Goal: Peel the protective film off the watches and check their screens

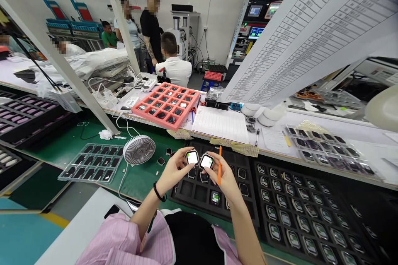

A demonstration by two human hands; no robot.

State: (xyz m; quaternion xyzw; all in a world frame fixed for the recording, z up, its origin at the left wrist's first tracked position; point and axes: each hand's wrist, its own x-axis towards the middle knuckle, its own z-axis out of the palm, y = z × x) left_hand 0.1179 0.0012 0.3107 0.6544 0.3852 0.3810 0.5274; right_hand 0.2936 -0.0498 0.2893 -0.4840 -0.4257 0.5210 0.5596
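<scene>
The left hand (178,168) pinches a square watch case (192,157) between thumb and fingers, its lit white screen turned up. The right hand (223,174) grips a second watch case (207,162) the same way, just beside the first; both screens show a green patch. The right hand also carries a slim orange stick (220,165), pointing towards 12 o'clock; exactly which fingers clasp it I cannot tell. A dark band (158,193) circles the left wrist.

Taking the two cases as the dial's centre, a black foam tray (200,192) lies beneath the hands, some pockets filled, with a lit watch (215,197) at 5 o'clock. A fuller black tray (265,223) spreads out at 4. At 9 stands a white fan (139,150), and beyond it a clear plastic tray (69,174) of dark pieces.

Farther off, a coral tray (152,121) of watches sits at 11, a printed form (220,126) at 1, and a pen (257,137) between 2 and 3. Past the coral tray, a person in white (177,70) sits with their back turned.
</scene>
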